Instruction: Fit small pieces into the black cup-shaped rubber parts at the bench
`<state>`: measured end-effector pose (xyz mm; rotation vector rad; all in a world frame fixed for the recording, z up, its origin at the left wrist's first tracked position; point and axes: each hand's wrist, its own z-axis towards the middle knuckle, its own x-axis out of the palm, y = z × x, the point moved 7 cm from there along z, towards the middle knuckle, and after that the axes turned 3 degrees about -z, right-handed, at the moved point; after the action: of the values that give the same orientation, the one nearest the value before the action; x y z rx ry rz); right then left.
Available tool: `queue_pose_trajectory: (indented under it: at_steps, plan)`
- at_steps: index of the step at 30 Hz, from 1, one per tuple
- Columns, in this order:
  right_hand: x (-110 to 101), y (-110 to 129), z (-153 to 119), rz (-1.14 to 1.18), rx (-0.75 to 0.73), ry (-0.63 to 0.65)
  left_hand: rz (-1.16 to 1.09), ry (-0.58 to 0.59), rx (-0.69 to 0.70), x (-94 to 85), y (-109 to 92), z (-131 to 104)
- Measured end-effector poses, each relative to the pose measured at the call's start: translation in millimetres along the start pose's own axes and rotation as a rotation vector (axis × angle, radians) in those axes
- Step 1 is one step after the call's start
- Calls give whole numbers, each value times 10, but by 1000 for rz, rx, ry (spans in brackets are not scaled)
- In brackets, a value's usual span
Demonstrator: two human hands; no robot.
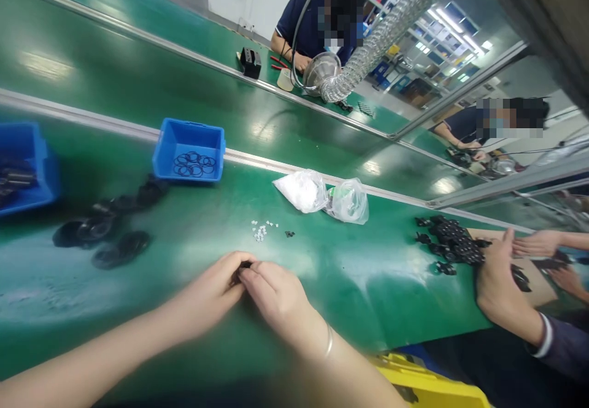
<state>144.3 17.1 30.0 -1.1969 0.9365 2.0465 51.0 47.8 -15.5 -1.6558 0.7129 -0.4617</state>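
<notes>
Small dark part, mostly hidden from me, is between the green workbench's far and near edges. Left hand seems to pinch it; right hand curls against it, its grip I cannot tell. Slipping fingertips could lose it among dark bits.

The head camera looks down across a workbench.

Small dark part, mostly hidden

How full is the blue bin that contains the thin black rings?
Mostly empty: the black rings lie loosely at the bottom of the blue bin, with bare blue walls showing above them.
</notes>
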Motion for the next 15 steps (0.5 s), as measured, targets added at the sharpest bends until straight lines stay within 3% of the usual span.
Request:
queue_pose_trajectory:
  at_steps: [4, 6, 8, 11, 15]
  plan:
    - [-233, -615, -137, 80, 323, -118, -200, 8, -64, 40, 72, 18]
    - [-284, -954, -245, -7, 482, -103, -242, 16, -114, 51, 126, 23]
    - [-276, -1183, -314, -59, 550, -72, -271, 30, -162, 61, 174, 27]
    - [-224, -1298, -315, -61, 538, -76, -308, 55, -191, 78, 198, 34]
    - [-166, -1247, -232, -36, 483, -70, -296, 74, -179, 87, 172, 34]
